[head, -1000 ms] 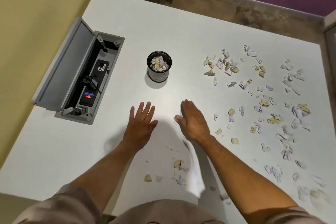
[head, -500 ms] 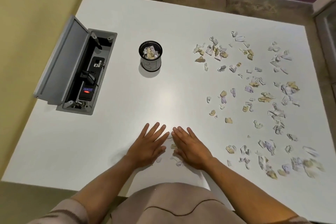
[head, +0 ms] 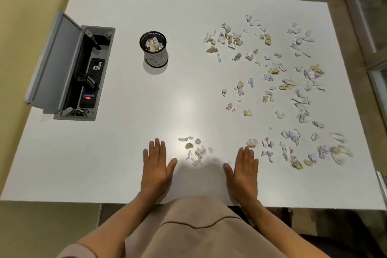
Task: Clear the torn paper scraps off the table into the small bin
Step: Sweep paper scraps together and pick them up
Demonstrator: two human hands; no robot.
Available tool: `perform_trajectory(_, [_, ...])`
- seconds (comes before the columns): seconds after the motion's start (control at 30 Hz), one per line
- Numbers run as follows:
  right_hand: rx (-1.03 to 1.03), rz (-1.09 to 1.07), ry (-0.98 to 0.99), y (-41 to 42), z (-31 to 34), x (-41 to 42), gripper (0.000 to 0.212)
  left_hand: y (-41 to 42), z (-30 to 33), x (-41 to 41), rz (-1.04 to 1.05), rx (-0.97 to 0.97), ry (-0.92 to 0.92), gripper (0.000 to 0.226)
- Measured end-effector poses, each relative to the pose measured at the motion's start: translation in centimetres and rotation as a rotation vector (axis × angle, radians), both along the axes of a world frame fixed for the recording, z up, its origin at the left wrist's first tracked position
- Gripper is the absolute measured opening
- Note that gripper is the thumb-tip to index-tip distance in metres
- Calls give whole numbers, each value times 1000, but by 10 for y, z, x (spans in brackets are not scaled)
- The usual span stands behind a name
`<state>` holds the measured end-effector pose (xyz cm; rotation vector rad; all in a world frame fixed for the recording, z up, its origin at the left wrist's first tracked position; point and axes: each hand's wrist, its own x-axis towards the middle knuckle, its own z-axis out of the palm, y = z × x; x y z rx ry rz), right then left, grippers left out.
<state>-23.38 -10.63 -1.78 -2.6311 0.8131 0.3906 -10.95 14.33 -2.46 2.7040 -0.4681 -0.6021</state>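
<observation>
- A small cluster of torn scraps (head: pixel 195 151) is seen on the white table (head: pixel 125 132) between the two hands, a little ahead of the fingertips and touched by neither hand.
- The left hand (head: pixel 156 168) is laid flat, palm down, just to the left of that cluster; its fingers (head: pixel 157 148) are held straight and together, with the thumb spread toward the scraps, and nothing is held.
- The right hand (head: pixel 245 170) is laid flat in the same manner to the right of the cluster; its fingers (head: pixel 248 154) are extended and nothing is gripped.
- A crumpled tan piece (head: pixel 252 143) is found just ahead of the right fingertips (whether it is touched cannot be told).
- Both forearms are extended forward from the near edge of the table, roughly parallel, with the wrists kept low.
- The wider scatter of paper scraps (head: pixel 282 81) is spread across the right half of the table, from the far side down to the near right.
- The small bin (head: pixel 154 48) is stood upright on the far left-centre of the table, well apart from both hands, and some scraps are seen inside it.
- A floor-box style socket compartment (head: pixel 83 77) is set into the table at the left, with its grey lid (head: pixel 54 65) raised open.
</observation>
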Motion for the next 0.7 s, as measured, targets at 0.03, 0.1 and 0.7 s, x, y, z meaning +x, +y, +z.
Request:
perform_trajectory(0.03, [-14, 17, -14, 3, -3, -1, 82, -5, -1, -3, -24, 14, 2, 74])
perform_trajectory(0.1, [-21, 58, -50, 11, -6, 5, 81, -16, -3, -7, -90, 35, 7, 73])
perform_trajectory(0.7, [144, 399, -209, -3, -5, 44, 73, -75, 10, 36, -543, 6, 74, 106])
